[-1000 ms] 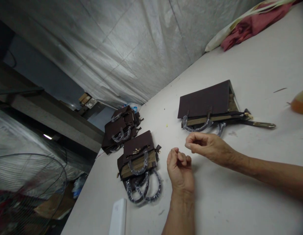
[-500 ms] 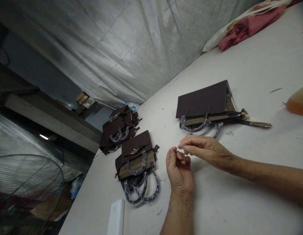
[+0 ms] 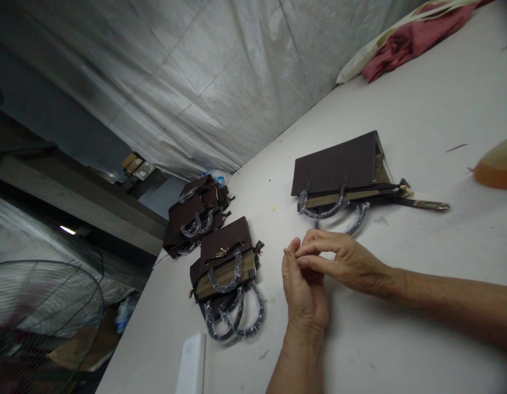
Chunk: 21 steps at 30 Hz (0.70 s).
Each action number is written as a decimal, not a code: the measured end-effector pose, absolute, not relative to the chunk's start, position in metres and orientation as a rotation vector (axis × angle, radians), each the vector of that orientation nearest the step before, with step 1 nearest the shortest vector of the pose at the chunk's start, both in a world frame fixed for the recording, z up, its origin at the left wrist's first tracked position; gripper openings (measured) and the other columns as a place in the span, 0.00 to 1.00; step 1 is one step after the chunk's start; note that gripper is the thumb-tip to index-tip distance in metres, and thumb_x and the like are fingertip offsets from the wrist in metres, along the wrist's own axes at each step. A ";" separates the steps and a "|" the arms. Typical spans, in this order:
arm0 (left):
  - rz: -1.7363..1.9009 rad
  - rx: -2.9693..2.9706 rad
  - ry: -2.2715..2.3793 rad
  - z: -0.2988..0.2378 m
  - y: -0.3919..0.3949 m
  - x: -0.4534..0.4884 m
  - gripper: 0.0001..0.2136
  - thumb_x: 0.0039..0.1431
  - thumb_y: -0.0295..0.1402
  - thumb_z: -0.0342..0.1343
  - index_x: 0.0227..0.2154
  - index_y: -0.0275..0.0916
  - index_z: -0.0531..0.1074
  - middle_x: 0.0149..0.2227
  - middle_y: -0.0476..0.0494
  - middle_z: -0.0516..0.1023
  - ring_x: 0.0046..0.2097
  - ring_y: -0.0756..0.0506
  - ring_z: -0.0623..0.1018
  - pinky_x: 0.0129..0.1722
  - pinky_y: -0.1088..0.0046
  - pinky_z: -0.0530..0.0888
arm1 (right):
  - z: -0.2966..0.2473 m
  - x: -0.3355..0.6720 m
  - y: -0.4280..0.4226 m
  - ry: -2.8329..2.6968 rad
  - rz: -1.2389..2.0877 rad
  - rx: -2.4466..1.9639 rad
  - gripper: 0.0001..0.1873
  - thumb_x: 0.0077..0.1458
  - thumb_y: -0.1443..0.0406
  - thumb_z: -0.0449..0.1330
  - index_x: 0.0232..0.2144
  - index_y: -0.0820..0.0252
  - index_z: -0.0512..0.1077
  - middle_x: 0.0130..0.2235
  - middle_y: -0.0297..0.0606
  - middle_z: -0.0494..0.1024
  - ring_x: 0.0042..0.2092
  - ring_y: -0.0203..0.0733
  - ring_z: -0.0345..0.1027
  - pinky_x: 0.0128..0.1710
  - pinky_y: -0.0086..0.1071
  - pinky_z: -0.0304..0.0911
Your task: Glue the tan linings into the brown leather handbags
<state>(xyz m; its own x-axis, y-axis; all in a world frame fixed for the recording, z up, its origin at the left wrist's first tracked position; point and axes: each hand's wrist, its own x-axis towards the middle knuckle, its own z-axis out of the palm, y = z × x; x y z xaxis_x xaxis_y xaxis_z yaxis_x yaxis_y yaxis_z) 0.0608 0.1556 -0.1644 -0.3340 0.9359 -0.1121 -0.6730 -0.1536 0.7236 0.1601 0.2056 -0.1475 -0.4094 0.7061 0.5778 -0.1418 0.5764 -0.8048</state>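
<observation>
My left hand (image 3: 306, 293) rises from the bottom, its fingers curled in and its thumb up against the index finger. From the right comes my right hand (image 3: 349, 265), thumb and index finger pinched at the left fingertips, so the two hands touch. Whatever lies in the pinch, if anything, is too small to make out. Just beyond them a dark brown handbag (image 3: 335, 164) lies on its side, its handles wrapped in clear plastic and a strap with gold hardware out to the right. Nearer on the left is another brown handbag (image 3: 226, 243) with a gold clasp and wrapped handles.
More brown handbags (image 3: 191, 216) are piled at the table's far left edge. A white oblong object (image 3: 191, 364) lies at the near edge of the white table (image 3: 401, 339). Red cloth (image 3: 417, 44) is at the back right, an orange-green object (image 3: 497, 167) at right. A fan (image 3: 44, 323) stands left.
My right fingers have closed in on my left fingertips, and the hands now touch. My left fingers have turned and curled further out of sight. The bags have stayed in place.
</observation>
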 end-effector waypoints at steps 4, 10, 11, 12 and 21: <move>1.814 0.554 0.974 -0.167 0.156 0.063 0.18 0.58 0.46 0.61 0.43 0.36 0.77 0.42 0.39 0.80 0.44 0.47 0.80 0.45 0.73 0.75 | -0.149 0.160 0.206 -1.772 0.896 -0.435 0.09 0.58 0.67 0.58 0.29 0.58 0.77 0.30 0.35 0.74 0.33 0.36 0.67 0.35 0.31 0.64; 1.799 0.614 0.966 -0.167 0.153 0.066 0.14 0.60 0.42 0.61 0.43 0.37 0.78 0.42 0.40 0.81 0.44 0.48 0.81 0.45 0.75 0.75 | -0.146 0.166 0.208 -1.825 0.886 -0.417 0.10 0.55 0.72 0.55 0.24 0.60 0.71 0.28 0.33 0.72 0.32 0.34 0.66 0.34 0.30 0.62; 1.783 0.609 0.939 -0.167 0.153 0.066 0.14 0.60 0.41 0.61 0.44 0.38 0.78 0.43 0.40 0.81 0.44 0.48 0.81 0.46 0.75 0.75 | -0.146 0.167 0.209 -1.832 0.883 -0.413 0.10 0.55 0.72 0.55 0.24 0.60 0.70 0.28 0.33 0.71 0.32 0.34 0.65 0.33 0.30 0.62; 1.768 0.603 0.917 -0.167 0.153 0.066 0.14 0.60 0.41 0.61 0.45 0.38 0.78 0.44 0.40 0.81 0.46 0.47 0.80 0.47 0.74 0.75 | -0.145 0.168 0.209 -1.834 0.868 -0.413 0.09 0.54 0.73 0.54 0.23 0.60 0.69 0.28 0.33 0.71 0.31 0.34 0.64 0.32 0.30 0.61; 1.587 0.571 0.766 -0.161 0.151 0.070 0.21 0.65 0.46 0.53 0.54 0.38 0.72 0.56 0.36 0.75 0.60 0.43 0.73 0.61 0.66 0.67 | -0.147 0.161 0.207 -1.788 0.745 -0.564 0.07 0.49 0.72 0.53 0.22 0.59 0.64 0.26 0.33 0.69 0.28 0.34 0.61 0.28 0.29 0.59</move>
<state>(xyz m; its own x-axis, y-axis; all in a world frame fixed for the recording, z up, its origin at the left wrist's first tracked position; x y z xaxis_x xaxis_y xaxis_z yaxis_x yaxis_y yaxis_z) 0.0697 0.1511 -0.1610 -0.1568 0.9858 -0.0595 -0.6599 -0.0598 0.7490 0.1608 0.2074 -0.1470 -0.3198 0.6878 0.6517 0.0213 0.6929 -0.7208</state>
